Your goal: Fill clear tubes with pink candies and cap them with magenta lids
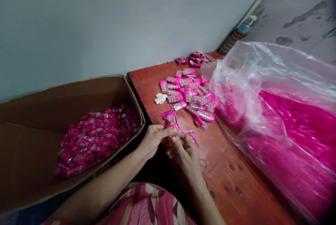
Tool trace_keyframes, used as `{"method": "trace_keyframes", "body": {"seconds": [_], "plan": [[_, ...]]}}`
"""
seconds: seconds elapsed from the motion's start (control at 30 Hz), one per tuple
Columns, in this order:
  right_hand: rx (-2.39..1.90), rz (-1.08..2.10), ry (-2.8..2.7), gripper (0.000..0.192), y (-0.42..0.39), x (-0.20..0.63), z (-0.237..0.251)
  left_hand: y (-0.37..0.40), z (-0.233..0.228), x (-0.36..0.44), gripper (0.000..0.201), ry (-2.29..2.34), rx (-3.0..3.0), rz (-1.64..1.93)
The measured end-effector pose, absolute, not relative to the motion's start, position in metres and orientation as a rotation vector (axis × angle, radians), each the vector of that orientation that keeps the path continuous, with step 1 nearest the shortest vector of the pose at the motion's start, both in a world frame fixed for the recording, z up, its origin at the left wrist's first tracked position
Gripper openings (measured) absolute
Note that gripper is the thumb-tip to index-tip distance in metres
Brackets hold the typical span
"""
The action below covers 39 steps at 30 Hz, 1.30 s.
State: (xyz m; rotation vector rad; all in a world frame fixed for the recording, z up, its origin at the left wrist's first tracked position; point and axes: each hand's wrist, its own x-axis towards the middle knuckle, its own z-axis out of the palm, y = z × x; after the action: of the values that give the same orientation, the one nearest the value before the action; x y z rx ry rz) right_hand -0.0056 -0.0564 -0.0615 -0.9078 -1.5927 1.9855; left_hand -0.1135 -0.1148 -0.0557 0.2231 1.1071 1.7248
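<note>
Between the thumb and fingers of my left hand [155, 139] is a pink printed packet [170, 119], held upright over the table's near edge. My right hand [186, 149] meets it at the packet's lower end, fingers closed in a pinch. What sits inside the right fingers is mostly hidden. Just behind that hand lies another pink wrapper [192, 136]. Beyond both hands is a loose pile of small clear bottles with pink caps [189, 94], filled with pale pink beads or candies.
A deep cardboard box [26, 155] on the left holds many pink packets [97, 137]. A big clear plastic bag [236, 67] of pink pieces covers the right of the red table [223, 190]. White scrap [160, 98], stacked dark-pink packs [197, 59] and a bottle [237, 35] stand farther back.
</note>
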Motion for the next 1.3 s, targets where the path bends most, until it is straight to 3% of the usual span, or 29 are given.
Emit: {"method": "trace_keyframes", "body": {"seconds": [0.1,0.27,0.5,0.8,0.9,0.97,1.17,1.3], "plan": [[-0.852,2.203,-1.408,0.024,-0.053,-0.006,-0.063,-0.114,-0.055,-0.109,0.032,1.018,0.247,1.661],[-0.871,2.067,-1.474,0.021,-0.054,-0.005,-0.063,-0.113,-0.056,-0.106,0.027,0.994,0.177,1.698],[-0.731,2.233,-1.329,0.025,-0.053,0.005,-0.061,-0.119,-0.053,-0.111,0.023,1.029,0.106,1.763],[-0.809,2.141,-1.379,0.021,-0.039,-0.009,-0.057,-0.132,-0.044,-0.109,0.019,0.996,0.108,1.905],[-0.824,1.905,-1.642,0.018,-0.028,0.012,-0.051,-0.142,-0.045,-0.123,0.030,1.149,0.093,2.121],[-0.777,1.610,-1.994,0.017,-0.019,0.031,-0.054,-0.147,-0.051,-0.125,0.035,1.391,0.269,2.069],[-0.385,0.582,-2.762,0.036,-0.010,0.056,-0.089,-0.143,-0.077,-0.092,0.046,2.146,1.538,1.237],[-0.600,0.267,-2.775,0.042,-0.014,0.044,-0.107,-0.126,-0.086,-0.082,0.041,2.357,1.796,0.868]]}}
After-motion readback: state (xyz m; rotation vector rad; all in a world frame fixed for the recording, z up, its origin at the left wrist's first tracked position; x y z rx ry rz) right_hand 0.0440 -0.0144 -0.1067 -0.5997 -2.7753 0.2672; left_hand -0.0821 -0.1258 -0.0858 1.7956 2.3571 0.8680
